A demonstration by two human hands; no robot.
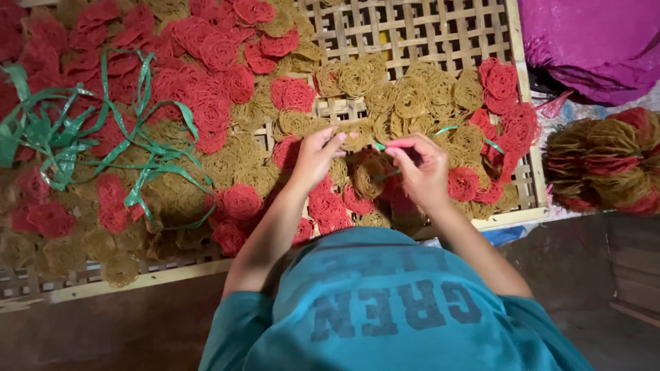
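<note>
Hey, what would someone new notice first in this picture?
Red and tan noodle-like discs cover a woven bamboo tray. Mid-frame, the left hand and right hand pull a green strip around a stack. Loose green strips tangle at left; tied bundles sit right.

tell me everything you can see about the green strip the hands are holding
The green strip is a thin, flat ribbon, plastic by the look of it, bright green and slightly glossy. The right hand pinches one end by the fingertips, close to the left hand. From there it arcs to the right over the tan and red noodle-like discs on the woven bamboo tray, ending near the red ones. It lies slack and curved.
</note>
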